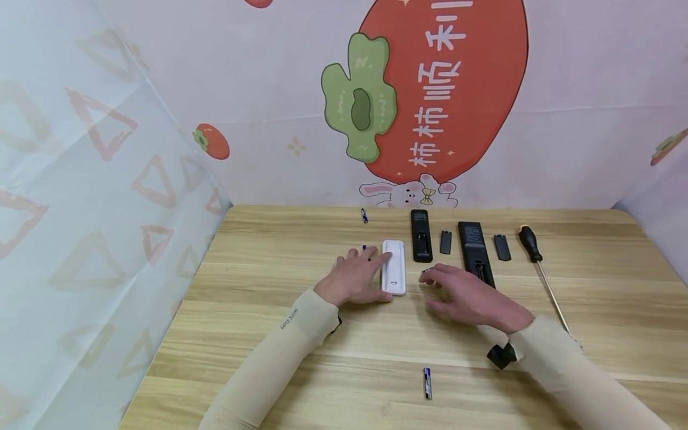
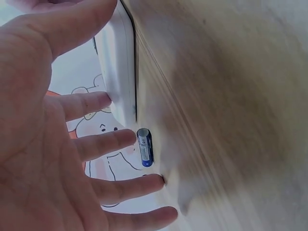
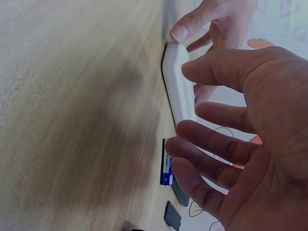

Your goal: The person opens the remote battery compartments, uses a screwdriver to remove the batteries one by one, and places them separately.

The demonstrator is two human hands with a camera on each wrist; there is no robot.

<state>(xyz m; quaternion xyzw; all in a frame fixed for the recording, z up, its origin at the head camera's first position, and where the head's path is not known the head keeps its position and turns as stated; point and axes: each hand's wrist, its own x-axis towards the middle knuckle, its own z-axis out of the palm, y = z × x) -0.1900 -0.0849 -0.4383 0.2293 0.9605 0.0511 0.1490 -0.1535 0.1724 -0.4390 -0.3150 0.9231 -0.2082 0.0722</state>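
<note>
A white remote control (image 1: 396,280) lies on the wooden table between the hands. My left hand (image 1: 355,279) rests at its left side, thumb at the near end and index finger reaching onto its top; the other fingers stretch out straight. Beside those fingers lies a blue-and-silver battery (image 2: 145,147), mostly hidden by the hand in the head view. To the right of the white remote hovers my right hand (image 1: 462,294), fingers loosely bent and palm bare. Near its fingertips another battery (image 3: 166,163) lies on the table, largely covered in the head view.
Behind are a small black remote (image 1: 421,236), a larger black remote (image 1: 473,245), partly covered by the right hand, and two battery covers (image 1: 445,242) (image 1: 502,247). A screwdriver (image 1: 547,280) lies at right. Single batteries lie at the back (image 1: 364,215) and front (image 1: 427,383).
</note>
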